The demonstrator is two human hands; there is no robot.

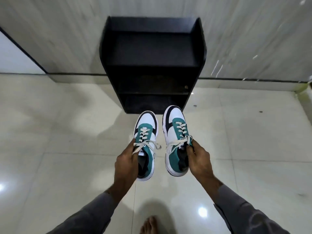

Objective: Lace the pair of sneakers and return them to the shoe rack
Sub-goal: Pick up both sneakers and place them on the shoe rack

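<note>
I hold two white, teal and black sneakers in the air above the floor, toes pointing away from me. My left hand (125, 162) grips the left sneaker (146, 130) at its collar and tongue. My right hand (198, 160) grips the right sneaker (175, 130) the same way. Both have white laces threaded through the eyelets with loose ends hanging near my fingers. The black shoe rack (152, 65) stands straight ahead against the wall, with open shelves that look bare.
Glossy pale floor tiles (67, 149) spread all around. My bare foot (150, 225) shows at the bottom edge. A dark skirting line (244, 79) runs along the wall behind the rack. Small dark specks (260, 111) lie on the floor to the right.
</note>
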